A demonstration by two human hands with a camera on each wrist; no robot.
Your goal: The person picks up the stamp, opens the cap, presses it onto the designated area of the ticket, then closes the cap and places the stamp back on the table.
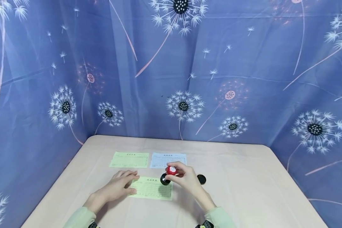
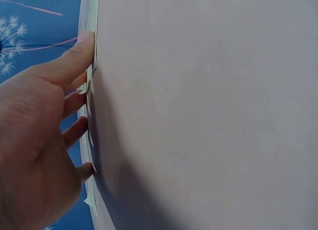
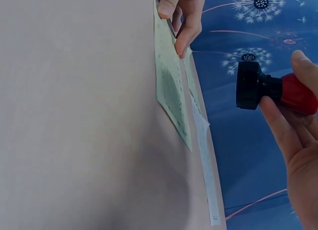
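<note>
My right hand (image 1: 188, 180) holds a stamp (image 3: 248, 86) with a red knob handle and a round black base, fingers and thumb round the knob. In the head view the stamp overlaps the right part of the near green form slip (image 1: 145, 190); the right wrist view shows its base raised above the table. With fingers spread, my left hand (image 1: 117, 187) rests on that slip's left end, the thumb near its lower corner. Printed text and a ruled grid show on the slip. Beside my right hand lies a round black cap (image 1: 201, 179).
Farther back on the pale table (image 1: 245, 190) lie a second green slip (image 1: 129, 160) at left and a blue slip (image 1: 166, 160) at its right, partly behind my right hand. A blue dandelion-print curtain (image 1: 148, 104) surrounds the table's back and sides.
</note>
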